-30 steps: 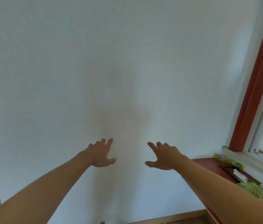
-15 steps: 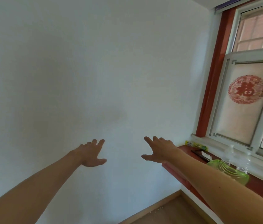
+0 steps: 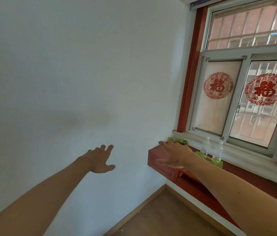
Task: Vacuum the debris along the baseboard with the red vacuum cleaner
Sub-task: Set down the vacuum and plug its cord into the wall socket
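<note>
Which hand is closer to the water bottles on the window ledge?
Right. The right hand is at the red ledge, just left of the water bottles; the left hand is farther left, before the white wall.

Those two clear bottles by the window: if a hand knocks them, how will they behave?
The clear bottles stand upright, tall and narrow, so a bump probably tips them. They look like thin plastic, likely light, though fill level is unclear. Tipped, they may roll along the red sill.
</note>
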### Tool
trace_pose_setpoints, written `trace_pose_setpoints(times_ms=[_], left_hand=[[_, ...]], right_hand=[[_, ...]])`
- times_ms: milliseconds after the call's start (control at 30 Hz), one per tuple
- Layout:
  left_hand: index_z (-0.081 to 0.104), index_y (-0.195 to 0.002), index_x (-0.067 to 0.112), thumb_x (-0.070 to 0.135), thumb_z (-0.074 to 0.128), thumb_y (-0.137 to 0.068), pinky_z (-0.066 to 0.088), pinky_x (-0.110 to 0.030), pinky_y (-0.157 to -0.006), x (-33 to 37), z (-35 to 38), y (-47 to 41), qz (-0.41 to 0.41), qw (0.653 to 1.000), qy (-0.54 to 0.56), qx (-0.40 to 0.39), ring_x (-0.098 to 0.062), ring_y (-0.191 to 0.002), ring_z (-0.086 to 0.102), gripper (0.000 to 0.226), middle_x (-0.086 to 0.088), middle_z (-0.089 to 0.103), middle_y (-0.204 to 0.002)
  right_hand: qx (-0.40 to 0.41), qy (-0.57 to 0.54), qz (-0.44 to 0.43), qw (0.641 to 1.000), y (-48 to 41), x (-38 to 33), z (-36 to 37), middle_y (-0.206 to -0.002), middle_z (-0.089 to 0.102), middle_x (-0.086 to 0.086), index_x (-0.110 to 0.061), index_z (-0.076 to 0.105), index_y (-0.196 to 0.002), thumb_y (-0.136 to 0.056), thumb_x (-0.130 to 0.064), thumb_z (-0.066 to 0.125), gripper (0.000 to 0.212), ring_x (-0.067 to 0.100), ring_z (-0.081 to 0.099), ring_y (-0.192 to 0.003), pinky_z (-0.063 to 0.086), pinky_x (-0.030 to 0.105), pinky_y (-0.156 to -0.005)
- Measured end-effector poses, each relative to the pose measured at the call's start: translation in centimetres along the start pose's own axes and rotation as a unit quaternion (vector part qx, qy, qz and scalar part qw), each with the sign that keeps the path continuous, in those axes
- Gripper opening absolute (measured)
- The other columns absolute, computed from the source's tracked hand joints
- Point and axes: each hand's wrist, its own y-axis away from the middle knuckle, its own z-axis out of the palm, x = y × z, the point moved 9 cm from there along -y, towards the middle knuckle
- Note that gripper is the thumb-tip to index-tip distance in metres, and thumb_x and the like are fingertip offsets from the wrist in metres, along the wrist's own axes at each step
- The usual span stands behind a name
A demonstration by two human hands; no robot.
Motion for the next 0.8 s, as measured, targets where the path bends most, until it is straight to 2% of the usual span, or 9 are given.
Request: trace_pose_setpoints(times_ms=[133,233,433,800], left_hand=[[0.006,-0.155,0.017,0.061,0.048,-0.092,0.041,-0.045,-0.102,3.6,-0.1,-3.0,0.031,0.999,0.003,0.002,-0.030,-0.125,0.047,0.088,-0.011,0.039,-0.139],[0.007,-0.154,0.017,0.061,0.049,-0.092,0.041,-0.045,-0.102,6.8,0.0,-4.9,0.057,0.998,-0.002,0.000,-0.029,-0.123,0.048,0.087,-0.010,0.041,-0.136],[0.005,-0.155,0.017,0.061,0.049,-0.091,0.041,-0.046,-0.103,12.5,-0.3,-8.6,0.091,0.996,-0.021,-0.002,-0.031,-0.126,0.047,0.089,-0.012,0.039,-0.140],[0.008,-0.154,0.017,0.060,0.050,-0.092,0.043,-0.048,-0.101,20.5,-4.2,-13.9,0.137,0.990,-0.018,0.025,-0.032,-0.123,0.049,0.087,-0.013,0.041,-0.137]], right_hand=[[-0.015,0.000,0.037,0.999,1.0,4.0,1.7,-0.149,0.041,0.010,-0.027,0.014,-0.157,-0.090,-0.071,0.046,0.086,0.032,0.048,-0.131,0.045,0.049,-0.103],[-0.025,0.015,0.065,0.997,1.5,7.3,2.8,-0.153,0.037,0.010,-0.028,0.011,-0.157,-0.090,-0.072,0.042,0.086,0.033,0.045,-0.135,0.041,0.049,-0.105],[-0.034,0.004,0.098,0.995,1.9,12.8,4.8,-0.157,0.032,0.010,-0.029,0.006,-0.158,-0.090,-0.073,0.040,0.089,0.033,0.040,-0.139,0.044,0.050,-0.106],[-0.030,-0.025,0.140,0.989,3.1,20.4,5.0,-0.143,0.045,0.008,-0.030,0.014,-0.155,-0.088,-0.073,0.043,0.085,0.033,0.052,-0.124,0.048,0.049,-0.098]])
